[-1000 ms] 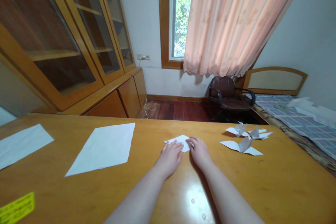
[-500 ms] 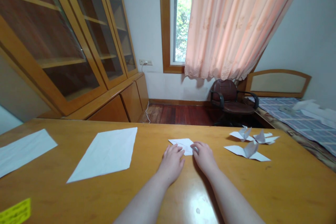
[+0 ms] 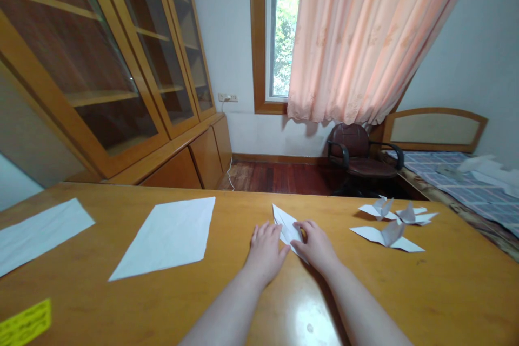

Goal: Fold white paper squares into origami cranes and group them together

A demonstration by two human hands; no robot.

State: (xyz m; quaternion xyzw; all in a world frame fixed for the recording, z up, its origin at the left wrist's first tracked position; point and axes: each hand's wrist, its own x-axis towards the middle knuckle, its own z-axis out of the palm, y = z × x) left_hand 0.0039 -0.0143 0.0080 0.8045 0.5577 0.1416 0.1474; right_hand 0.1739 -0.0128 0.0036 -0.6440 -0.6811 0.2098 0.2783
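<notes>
A white folded paper (image 3: 290, 230) lies on the desk, its pointed ends aimed toward the far edge and back toward me. My left hand (image 3: 267, 248) rests at its left side, fingers outstretched, with fingertips and thumb at the paper's edge. On the other side my right hand (image 3: 316, 243) grips the paper, with its thumb at the lower part and curled fingers at the upper right edge. The hands partly cover the paper. To the right stand several folded paper cranes, the nearest crane (image 3: 391, 233) having its wings spread.
A large white sheet (image 3: 166, 238) and another white sheet (image 3: 40, 238) lie flat on the wooden desk (image 3: 162, 308) to the left. A yellow label (image 3: 26, 321) is at the lower left. Beyond the desk are a brown chair (image 3: 357, 154), a glass-door cabinet (image 3: 166, 135) and a bed (image 3: 446, 167).
The folded paper has turned clockwise, from lying sideways to pointing away from me. My right thumb now shows on its lower part. The view has shifted slightly.
</notes>
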